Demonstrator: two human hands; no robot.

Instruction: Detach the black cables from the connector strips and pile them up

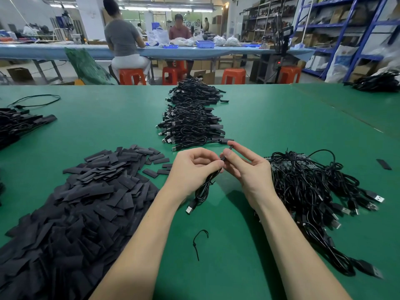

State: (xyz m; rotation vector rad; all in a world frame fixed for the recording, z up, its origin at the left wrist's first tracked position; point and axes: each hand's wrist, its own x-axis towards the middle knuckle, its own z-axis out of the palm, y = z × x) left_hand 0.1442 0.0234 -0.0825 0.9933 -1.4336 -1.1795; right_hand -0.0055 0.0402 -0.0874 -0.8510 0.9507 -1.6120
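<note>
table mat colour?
Green table mat, clearest in the head view.

Table point(270, 118) green, matt, smooth. Cables point(190, 124) black, slightly glossy plastic; plugs point(377, 199) shiny metal. Flat strips point(86, 202) matt black. Stools point(233, 75) orange glossy plastic.

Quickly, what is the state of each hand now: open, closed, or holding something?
Left hand: pinches the thin black USB cable near its upper end.
Right hand: pinches the small black end piece of that cable.
</note>
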